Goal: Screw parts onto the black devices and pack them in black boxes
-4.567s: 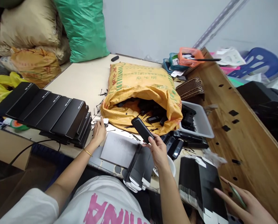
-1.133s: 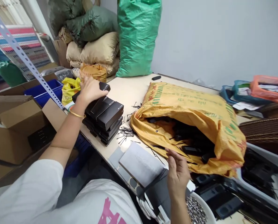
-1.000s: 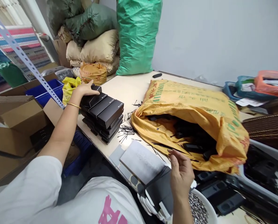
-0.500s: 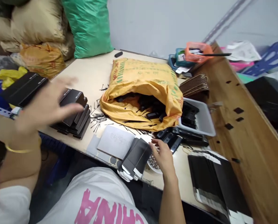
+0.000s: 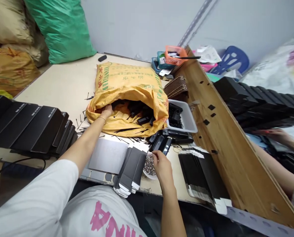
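Note:
My left hand reaches into the open mouth of a yellow woven sack; its fingers are hidden inside. Black plastic parts lie in that sack. At the right rim of a white bowl of small shiny metal pieces is my right hand, fingers curled together; whatever they hold, if anything, does not show. Flat dark cartons lie stacked left of the bowl, beside a grey plate. Black devices lie just behind the bowl.
Folded black boxes stand at the left. A white bin of black parts is right of the sack. More flat cartons lie by a wooden partition. Beyond it, another person's arm is beside stacked black boxes.
My left hand has moved from above the black boxes at the left into the sack. The view has turned right. My right hand stays by the bowl, its fingers drawn closer together.

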Action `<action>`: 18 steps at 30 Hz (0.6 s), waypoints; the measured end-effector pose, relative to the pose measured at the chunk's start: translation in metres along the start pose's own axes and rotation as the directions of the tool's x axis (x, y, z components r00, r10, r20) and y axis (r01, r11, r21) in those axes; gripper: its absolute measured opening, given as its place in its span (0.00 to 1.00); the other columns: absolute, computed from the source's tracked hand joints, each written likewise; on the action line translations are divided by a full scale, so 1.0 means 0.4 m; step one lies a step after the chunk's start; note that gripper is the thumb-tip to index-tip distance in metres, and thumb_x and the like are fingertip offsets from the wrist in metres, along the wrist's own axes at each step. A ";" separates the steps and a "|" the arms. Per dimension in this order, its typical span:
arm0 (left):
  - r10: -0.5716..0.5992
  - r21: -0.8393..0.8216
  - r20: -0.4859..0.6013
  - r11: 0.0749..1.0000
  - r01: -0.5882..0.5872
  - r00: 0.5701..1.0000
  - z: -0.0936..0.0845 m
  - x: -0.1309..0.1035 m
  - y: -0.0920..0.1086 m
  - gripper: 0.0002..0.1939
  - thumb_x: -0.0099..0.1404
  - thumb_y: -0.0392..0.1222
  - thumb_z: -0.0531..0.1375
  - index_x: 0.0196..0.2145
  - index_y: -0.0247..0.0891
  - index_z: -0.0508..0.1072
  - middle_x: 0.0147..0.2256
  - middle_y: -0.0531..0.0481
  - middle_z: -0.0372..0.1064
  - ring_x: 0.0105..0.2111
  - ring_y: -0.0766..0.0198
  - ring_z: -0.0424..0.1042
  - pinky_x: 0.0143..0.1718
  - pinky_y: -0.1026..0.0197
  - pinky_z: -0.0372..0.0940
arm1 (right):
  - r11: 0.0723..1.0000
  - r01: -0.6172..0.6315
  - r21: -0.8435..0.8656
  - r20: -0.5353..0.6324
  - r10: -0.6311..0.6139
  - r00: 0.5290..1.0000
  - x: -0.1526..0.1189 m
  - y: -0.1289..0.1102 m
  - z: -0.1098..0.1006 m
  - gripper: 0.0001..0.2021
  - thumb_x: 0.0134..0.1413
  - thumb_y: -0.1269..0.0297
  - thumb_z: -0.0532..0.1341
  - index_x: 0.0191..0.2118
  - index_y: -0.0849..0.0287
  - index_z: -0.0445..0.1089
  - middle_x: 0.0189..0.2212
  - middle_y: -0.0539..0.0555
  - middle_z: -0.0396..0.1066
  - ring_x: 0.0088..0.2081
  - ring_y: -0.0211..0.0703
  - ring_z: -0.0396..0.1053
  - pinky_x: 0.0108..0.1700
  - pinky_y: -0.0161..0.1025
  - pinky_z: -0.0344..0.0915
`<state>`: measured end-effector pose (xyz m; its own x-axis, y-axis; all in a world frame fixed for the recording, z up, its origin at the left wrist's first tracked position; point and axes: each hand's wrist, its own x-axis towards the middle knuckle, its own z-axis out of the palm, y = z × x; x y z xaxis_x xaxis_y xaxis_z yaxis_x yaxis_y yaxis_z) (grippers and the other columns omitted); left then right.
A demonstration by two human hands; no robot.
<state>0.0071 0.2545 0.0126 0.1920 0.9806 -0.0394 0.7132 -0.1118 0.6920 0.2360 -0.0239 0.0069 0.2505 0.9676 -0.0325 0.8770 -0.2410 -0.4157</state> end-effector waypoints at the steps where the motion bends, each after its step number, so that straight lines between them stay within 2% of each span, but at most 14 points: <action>1: 0.014 -0.004 -0.002 1.000 -0.014 1.000 0.004 -0.004 -0.010 0.15 0.61 0.33 0.56 0.46 0.24 0.62 0.48 0.36 0.67 0.51 0.58 0.64 0.56 0.57 0.54 | 0.995 -0.075 -0.069 0.053 0.079 0.995 -0.003 0.016 -0.002 0.09 0.57 0.66 0.50 0.36 0.58 0.66 0.34 0.57 0.72 0.36 0.47 0.69 0.35 0.40 0.61; 3: 0.055 -0.011 -0.014 0.998 -0.055 0.998 0.007 -0.028 -0.026 0.17 0.58 0.30 0.58 0.47 0.26 0.65 0.47 0.36 0.67 0.51 0.54 0.65 0.55 0.54 0.55 | 0.972 -0.127 -0.196 0.164 0.160 0.973 -0.013 0.047 0.006 0.06 0.54 0.69 0.52 0.32 0.56 0.66 0.31 0.54 0.71 0.34 0.45 0.69 0.31 0.37 0.59; 5: 0.101 -0.015 -0.032 0.995 -0.101 0.994 0.003 -0.070 -0.037 0.20 0.57 0.29 0.58 0.49 0.29 0.66 0.48 0.37 0.66 0.51 0.53 0.65 0.55 0.53 0.55 | 0.962 -0.089 -0.256 0.206 0.144 0.968 -0.024 0.073 0.025 0.06 0.53 0.70 0.53 0.28 0.55 0.64 0.29 0.53 0.71 0.34 0.44 0.69 0.30 0.35 0.57; 8: 0.219 -0.094 -0.053 0.970 -0.223 0.974 -0.007 -0.158 -0.046 0.23 0.58 0.31 0.58 0.52 0.35 0.67 0.49 0.42 0.65 0.50 0.57 0.65 0.55 0.56 0.56 | 0.970 -0.021 -0.242 0.151 0.059 0.987 -0.033 0.097 0.058 0.07 0.53 0.67 0.52 0.27 0.55 0.64 0.29 0.53 0.70 0.34 0.45 0.68 0.32 0.37 0.59; 11: 0.275 -0.356 -0.089 0.889 -0.288 0.957 -0.008 -0.248 -0.050 0.21 0.57 0.36 0.60 0.50 0.37 0.69 0.48 0.44 0.67 0.50 0.58 0.66 0.55 0.55 0.57 | 0.988 0.067 -0.137 0.131 -0.048 0.990 -0.030 0.104 0.084 0.04 0.52 0.66 0.53 0.30 0.55 0.65 0.31 0.54 0.70 0.36 0.47 0.68 0.36 0.39 0.62; 12: 0.242 -0.470 -0.086 0.845 -0.254 0.966 -0.005 -0.273 -0.051 0.21 0.56 0.37 0.61 0.49 0.37 0.70 0.48 0.44 0.68 0.50 0.57 0.66 0.55 0.54 0.57 | 0.990 0.092 -0.105 0.123 -0.079 0.989 -0.028 0.105 0.090 0.05 0.51 0.66 0.53 0.30 0.56 0.65 0.31 0.55 0.70 0.36 0.47 0.68 0.37 0.40 0.62; 14: 0.124 -0.682 -0.032 0.723 -0.112 0.992 0.003 -0.313 -0.050 0.22 0.54 0.39 0.64 0.47 0.36 0.71 0.47 0.44 0.70 0.49 0.56 0.67 0.54 0.54 0.58 | 0.992 0.116 -0.045 0.099 -0.111 0.989 -0.024 0.106 0.099 0.07 0.51 0.67 0.52 0.28 0.56 0.65 0.29 0.55 0.69 0.35 0.48 0.67 0.38 0.42 0.63; 16: 0.005 -0.836 0.044 0.547 0.034 0.999 0.013 -0.342 -0.045 0.23 0.51 0.40 0.67 0.45 0.36 0.72 0.45 0.45 0.71 0.47 0.58 0.68 0.53 0.56 0.58 | 0.994 0.105 0.024 0.054 -0.106 0.993 -0.022 0.108 0.101 0.09 0.51 0.66 0.51 0.26 0.56 0.66 0.28 0.56 0.69 0.34 0.49 0.67 0.39 0.44 0.63; 18: -0.068 -0.922 0.125 0.360 0.141 0.990 0.021 -0.365 -0.038 0.22 0.50 0.41 0.67 0.43 0.36 0.73 0.43 0.47 0.72 0.44 0.61 0.69 0.52 0.57 0.59 | 0.991 0.068 0.116 -0.001 -0.068 0.998 -0.023 0.109 0.098 0.10 0.51 0.65 0.51 0.26 0.56 0.67 0.28 0.56 0.70 0.34 0.49 0.67 0.40 0.46 0.63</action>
<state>-0.0260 0.1116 0.0019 0.2257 0.9581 -0.1763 -0.3377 0.2467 0.9083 0.2560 -0.0403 -0.0466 0.1908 0.9816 -0.0029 0.8382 -0.1645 -0.5200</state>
